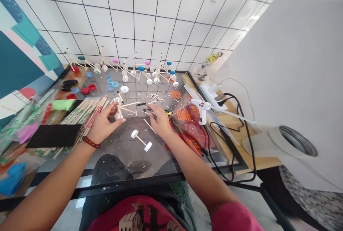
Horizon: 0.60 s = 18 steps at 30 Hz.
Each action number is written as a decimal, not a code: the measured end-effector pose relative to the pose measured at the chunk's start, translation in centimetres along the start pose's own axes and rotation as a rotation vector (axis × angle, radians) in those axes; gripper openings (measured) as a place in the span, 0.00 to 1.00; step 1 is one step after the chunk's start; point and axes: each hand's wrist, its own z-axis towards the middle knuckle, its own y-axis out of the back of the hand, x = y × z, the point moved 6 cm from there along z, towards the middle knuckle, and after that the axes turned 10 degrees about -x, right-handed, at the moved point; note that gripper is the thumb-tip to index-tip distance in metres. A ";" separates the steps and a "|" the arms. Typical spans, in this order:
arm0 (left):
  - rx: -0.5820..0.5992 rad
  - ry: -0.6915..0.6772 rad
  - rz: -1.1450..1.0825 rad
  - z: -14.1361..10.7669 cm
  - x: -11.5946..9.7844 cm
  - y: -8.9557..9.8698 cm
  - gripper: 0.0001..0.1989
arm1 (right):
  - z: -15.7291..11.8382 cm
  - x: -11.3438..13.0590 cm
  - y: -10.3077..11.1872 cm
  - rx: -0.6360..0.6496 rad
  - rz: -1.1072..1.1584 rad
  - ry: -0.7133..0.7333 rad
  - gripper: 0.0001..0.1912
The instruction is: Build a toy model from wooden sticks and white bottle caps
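Observation:
In my left hand (107, 120) is a small tricycle-like model (128, 109) of thin wooden sticks with white bottle caps for wheels. The fingers and thumb close around its capped end, and its sticks point right. My right hand (159, 118) is bent low over the glass tabletop, fingers drawn together near a short black strip (141, 104). Something small and dark shows at its fingertips; I cannot make out what. A loose stick (149, 126) lies beside that hand. Nearer me rests an axle (141, 140), a stick with a white cap at each end.
Several similar stick models (138, 68) stand along the tiled wall. Blue caps (112, 83) and red caps (88, 89) lie at left, near bundled chopsticks (88, 113) and a black sheet (53, 135). A white glue gun (201, 109) and black cables (241, 116) are at right.

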 end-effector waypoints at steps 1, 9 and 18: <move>-0.002 -0.003 -0.001 0.0 0.0 0.0 0.43 | 0.0 0.0 0.1 -0.011 0.009 -0.003 0.26; 0.020 -0.014 0.002 0.1 0.3 -0.1 0.39 | 0.3 0.1 1.4 -0.114 0.063 -0.006 0.22; 0.043 -0.029 0.007 0.0 -0.3 -0.2 0.39 | 0.2 0.3 -0.1 0.070 -0.076 0.002 0.25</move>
